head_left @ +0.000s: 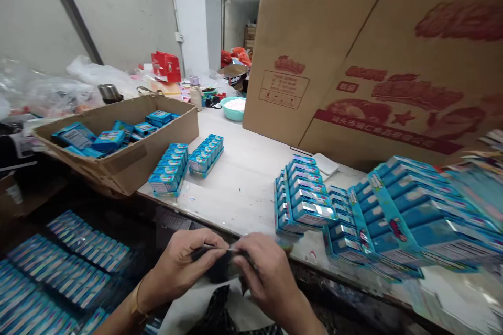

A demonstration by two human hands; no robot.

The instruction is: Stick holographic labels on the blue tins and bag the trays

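Observation:
Low in front of my body, my left hand and my right hand meet with thumbs and fingertips pinched together. Something small, thin and dark shows between the fingers of both hands, too hidden and blurred to name. Just beyond my hands runs the front edge of the white table. Right of it stand rows of small blue boxes packed in blue display trays. Two shorter rows of blue boxes sit on the table to the left.
An open cardboard box of loose blue boxes stands at the left. A tall printed carton walls off the back right. Behind are a turquoise bowl of white contents and a red bag. Many blue boxes lie in rows at lower left.

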